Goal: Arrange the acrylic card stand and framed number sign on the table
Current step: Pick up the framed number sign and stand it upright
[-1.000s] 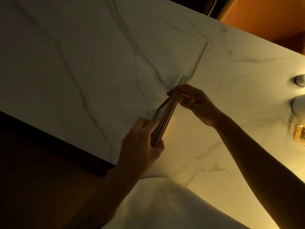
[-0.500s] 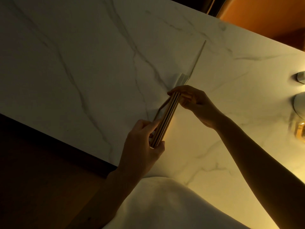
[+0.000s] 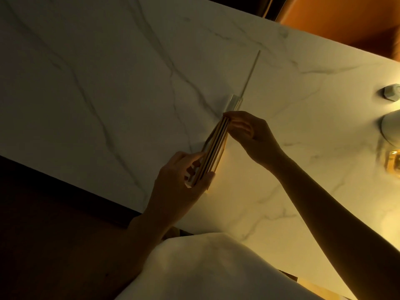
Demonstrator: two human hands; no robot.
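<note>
Framed number sign (image 3: pixel 215 151) edge-on between both hands; writing unreadable

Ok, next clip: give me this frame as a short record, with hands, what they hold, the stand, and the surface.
left hand: grips the near end of the framed sign
right hand: pinches the sign's far end
framed sign: seen edge-on, held between both hands
acrylic stand: clear, upright on the table, just beyond the sign
table: white marble with grey veins
lighting: dim, warm glow from the right

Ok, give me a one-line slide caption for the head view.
Both hands, left hand and right hand, hold the framed number sign edge-on beside the acrylic card stand on the marble table.
</note>
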